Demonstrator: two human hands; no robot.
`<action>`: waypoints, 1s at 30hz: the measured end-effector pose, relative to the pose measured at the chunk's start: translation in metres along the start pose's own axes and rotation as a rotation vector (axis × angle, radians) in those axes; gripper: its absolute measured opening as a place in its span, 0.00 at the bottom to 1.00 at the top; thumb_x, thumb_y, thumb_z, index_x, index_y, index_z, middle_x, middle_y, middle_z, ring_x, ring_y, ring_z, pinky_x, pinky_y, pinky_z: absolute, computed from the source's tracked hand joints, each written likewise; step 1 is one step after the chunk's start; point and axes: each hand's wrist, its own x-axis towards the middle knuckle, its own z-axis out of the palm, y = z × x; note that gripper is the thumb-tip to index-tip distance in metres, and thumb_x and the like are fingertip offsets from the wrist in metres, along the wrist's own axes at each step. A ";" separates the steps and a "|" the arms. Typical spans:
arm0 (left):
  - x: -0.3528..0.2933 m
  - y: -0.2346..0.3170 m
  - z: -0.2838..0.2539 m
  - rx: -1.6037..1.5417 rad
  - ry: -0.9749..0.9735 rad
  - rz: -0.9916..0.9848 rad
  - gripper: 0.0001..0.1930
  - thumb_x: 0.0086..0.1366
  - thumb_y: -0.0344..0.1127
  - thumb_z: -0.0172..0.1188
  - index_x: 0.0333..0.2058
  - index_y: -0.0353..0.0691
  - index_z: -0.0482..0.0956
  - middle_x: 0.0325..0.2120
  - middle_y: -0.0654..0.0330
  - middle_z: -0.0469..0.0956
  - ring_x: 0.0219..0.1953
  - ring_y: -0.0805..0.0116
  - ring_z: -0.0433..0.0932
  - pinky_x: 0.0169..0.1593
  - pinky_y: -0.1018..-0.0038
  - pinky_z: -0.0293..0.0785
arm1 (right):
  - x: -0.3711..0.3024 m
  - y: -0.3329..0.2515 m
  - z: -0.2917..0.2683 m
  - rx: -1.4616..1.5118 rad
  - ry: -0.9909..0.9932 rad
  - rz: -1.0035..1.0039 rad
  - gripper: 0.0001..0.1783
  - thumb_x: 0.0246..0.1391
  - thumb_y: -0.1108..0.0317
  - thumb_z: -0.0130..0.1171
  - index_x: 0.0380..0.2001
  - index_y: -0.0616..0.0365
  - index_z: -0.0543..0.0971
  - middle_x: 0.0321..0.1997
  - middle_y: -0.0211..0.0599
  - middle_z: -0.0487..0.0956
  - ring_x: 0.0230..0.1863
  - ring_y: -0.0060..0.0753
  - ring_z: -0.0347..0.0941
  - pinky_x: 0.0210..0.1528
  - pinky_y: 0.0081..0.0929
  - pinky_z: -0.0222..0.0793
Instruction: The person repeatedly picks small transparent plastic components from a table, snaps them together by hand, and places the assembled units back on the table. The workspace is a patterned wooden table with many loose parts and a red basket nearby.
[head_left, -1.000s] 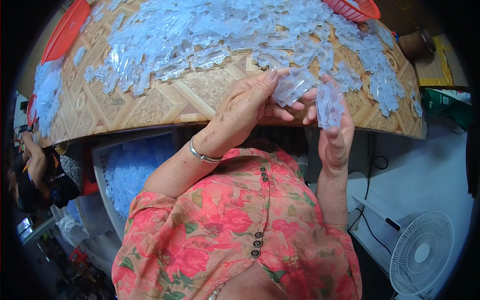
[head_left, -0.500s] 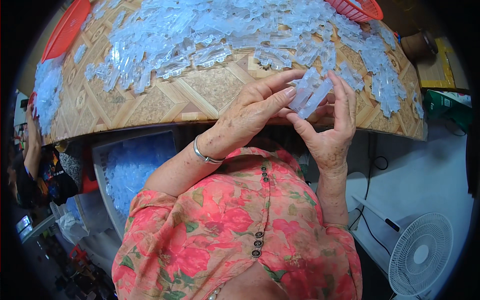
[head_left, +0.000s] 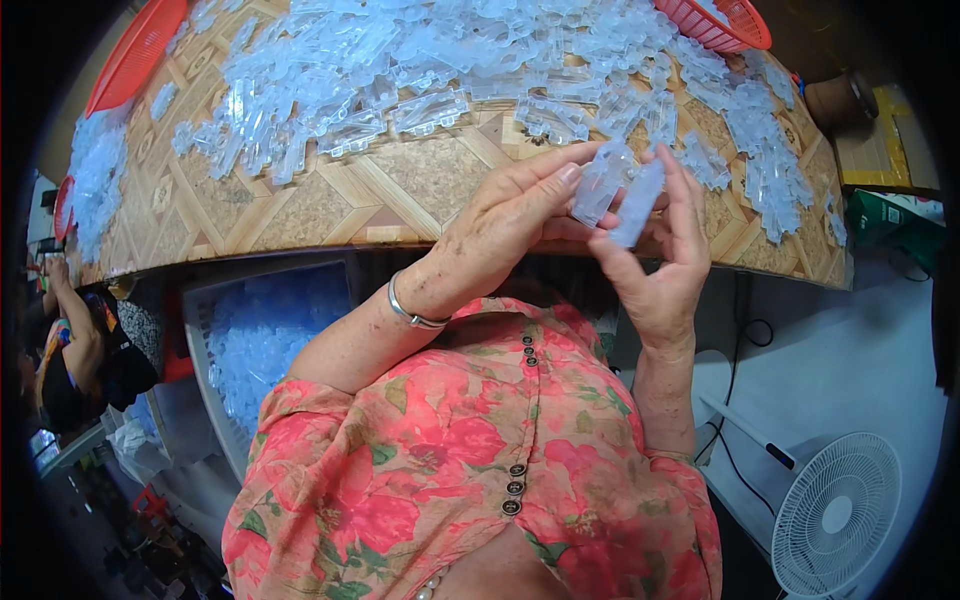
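Note:
My left hand pinches a clear plastic piece between thumb and fingers, just over the table's near edge. A narrower, frosted-looking plastic strip is gripped between the thumb and fingers of my right hand. The two parts lean at an angle with a gap between their lower ends. Whether they join at the top I cannot tell. Beyond my hands, a large heap of similar clear plastic pieces covers the far side of the patterned table.
Red plastic baskets stand at the far left and far right. Under the table at left is a white crate of clear pieces. A white fan stands at lower right. Another person's arm shows at the left edge.
The strip in my right hand has swung away from the piece in my left hand, widening the gap between them. At far left, the other person's arm has moved lower.

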 end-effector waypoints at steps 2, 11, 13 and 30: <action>0.004 -0.002 -0.005 -0.120 -0.025 0.006 0.25 0.75 0.43 0.49 0.64 0.33 0.64 0.51 0.51 0.76 0.46 0.67 0.81 0.50 0.74 0.80 | -0.002 -0.003 -0.001 0.352 -0.026 0.113 0.42 0.59 0.62 0.64 0.69 0.67 0.56 0.59 0.48 0.71 0.45 0.29 0.78 0.47 0.23 0.76; -0.001 0.008 -0.011 0.359 -0.010 -0.005 0.22 0.75 0.40 0.48 0.63 0.35 0.67 0.43 0.59 0.80 0.39 0.75 0.80 0.38 0.79 0.78 | 0.001 0.005 -0.017 0.501 0.039 0.300 0.30 0.70 0.56 0.45 0.64 0.71 0.63 0.47 0.46 0.79 0.43 0.31 0.78 0.45 0.26 0.78; 0.003 0.006 -0.014 0.601 0.038 0.045 0.18 0.75 0.37 0.48 0.57 0.35 0.73 0.35 0.62 0.80 0.32 0.76 0.79 0.31 0.81 0.76 | 0.001 0.007 -0.019 0.423 0.065 0.297 0.29 0.70 0.57 0.45 0.63 0.70 0.64 0.47 0.45 0.79 0.43 0.30 0.78 0.44 0.27 0.78; 0.011 0.018 -0.012 1.395 0.113 0.560 0.14 0.63 0.30 0.58 0.48 0.37 0.76 0.36 0.49 0.78 0.36 0.45 0.79 0.39 0.59 0.76 | 0.015 0.023 -0.024 0.278 -0.016 0.301 0.25 0.68 0.63 0.52 0.63 0.63 0.66 0.36 0.39 0.81 0.34 0.22 0.78 0.40 0.20 0.77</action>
